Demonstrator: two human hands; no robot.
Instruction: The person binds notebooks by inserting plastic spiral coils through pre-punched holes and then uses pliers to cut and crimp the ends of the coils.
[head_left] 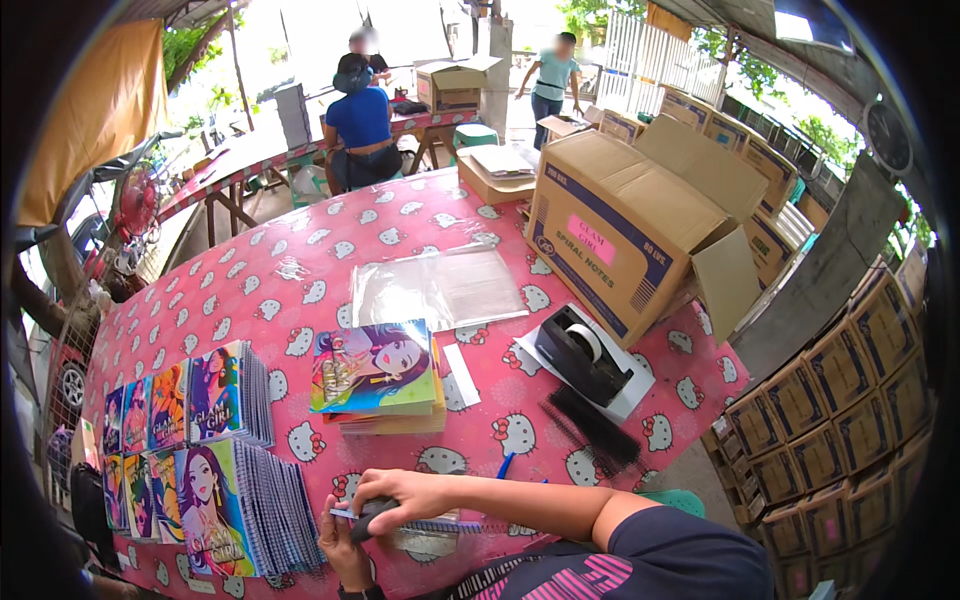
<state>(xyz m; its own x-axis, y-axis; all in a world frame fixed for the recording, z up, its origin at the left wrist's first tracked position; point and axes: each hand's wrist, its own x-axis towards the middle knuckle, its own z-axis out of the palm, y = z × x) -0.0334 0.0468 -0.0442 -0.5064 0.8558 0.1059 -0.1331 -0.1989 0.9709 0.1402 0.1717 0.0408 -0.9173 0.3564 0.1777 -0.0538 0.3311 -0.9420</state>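
Note:
Near the table's front edge, my right hand [400, 490] is closed around a dark, rounded tool [372, 512] whose kind I cannot make out. My left hand [345, 548] is beside it, fingers closed at a small pale edge next to the tool; what they hold is mostly hidden. A blue spiral coil [450, 526] runs rightward below my right forearm, over clear plastic [425, 545]. To the left stand rows of spiral notebooks [215, 510] with colourful illustrated covers. Ahead lies a stack of similar covers or pads [370, 370], with no coil showing.
Clear plastic sleeves [440, 285] lie mid-table. A black tape dispenser [580, 350], a black brush-like object [595, 428] and an open carton [620, 230] occupy the right. Stacked cartons [830, 410] stand beyond the table's right edge. Two people [360, 125] [553, 80] are farther back.

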